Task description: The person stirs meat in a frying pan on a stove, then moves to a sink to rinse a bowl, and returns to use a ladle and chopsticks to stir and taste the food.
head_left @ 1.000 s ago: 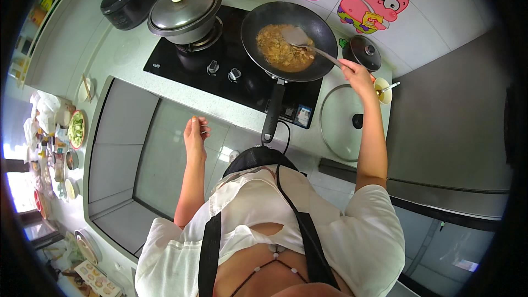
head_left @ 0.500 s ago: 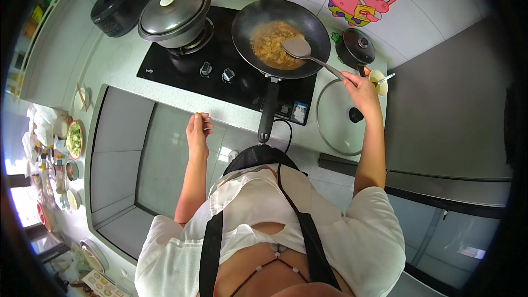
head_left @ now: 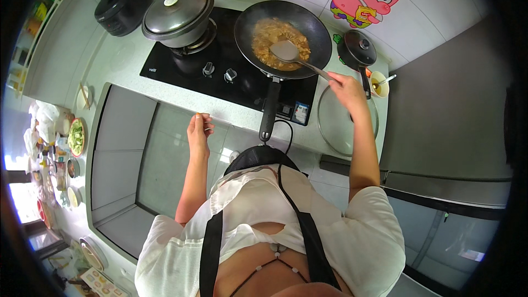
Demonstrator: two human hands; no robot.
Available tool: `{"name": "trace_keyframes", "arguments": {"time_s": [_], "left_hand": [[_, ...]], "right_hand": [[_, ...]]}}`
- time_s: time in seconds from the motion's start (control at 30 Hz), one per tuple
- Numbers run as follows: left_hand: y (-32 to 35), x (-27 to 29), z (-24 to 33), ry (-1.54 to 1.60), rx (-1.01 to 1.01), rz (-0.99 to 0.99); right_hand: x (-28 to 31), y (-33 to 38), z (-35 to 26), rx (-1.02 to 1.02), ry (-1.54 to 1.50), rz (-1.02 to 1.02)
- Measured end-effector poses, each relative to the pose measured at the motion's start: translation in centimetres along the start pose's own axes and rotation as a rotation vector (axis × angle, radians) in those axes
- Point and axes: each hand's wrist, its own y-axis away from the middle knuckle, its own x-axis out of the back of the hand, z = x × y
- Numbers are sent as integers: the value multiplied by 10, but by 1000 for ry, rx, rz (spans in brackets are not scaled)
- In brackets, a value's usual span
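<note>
My right hand (head_left: pixel 347 92) is wrapped round the handle of a metal spatula (head_left: pixel 285 51). The spatula's blade lies in a black wok (head_left: pixel 320 36), on saucy brown food in small pieces (head_left: pixel 275 28). Steam hazes the left part of the wok, which sits on the black hob (head_left: pixel 181 77) with its long handle (head_left: pixel 269 111) toward me. Away from the wok, my left hand (head_left: pixel 199 130) hangs in front of the counter edge. Its fingers are loosely bent and apart, with nothing visible in them.
A lidded steel pot (head_left: pixel 179 16) stands on the left burner, beside a black rice cooker (head_left: pixel 122 6). Right of the wok are a small black lidded pan (head_left: pixel 357 49), a bowl with a spoon (head_left: pixel 380 85) and a glass lid (head_left: pixel 335 126). Dishes (head_left: pixel 76 136) crowd the left counter.
My right hand has moved left and slightly up, pushing the spatula blade left through the food. The view has shifted slightly; my left hand stays about where it was.
</note>
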Motion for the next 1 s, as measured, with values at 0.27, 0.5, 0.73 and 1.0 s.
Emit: {"name": "trace_keyframes", "arguments": {"time_s": [0.27,0.5,0.73,1.0], "left_hand": [[5,-3,1,14,42,27],[3,-2,6,10,1,24],[6,-9,5,9,31,5],[5,-5,5,14,-1,27]], "right_hand": [[-13,-23,3,21,-186,135],[-34,-15,6,-13,-90,38],[-20,-32,9,25,-220,98],[-48,-55,-3,-19,-151,67]]}}
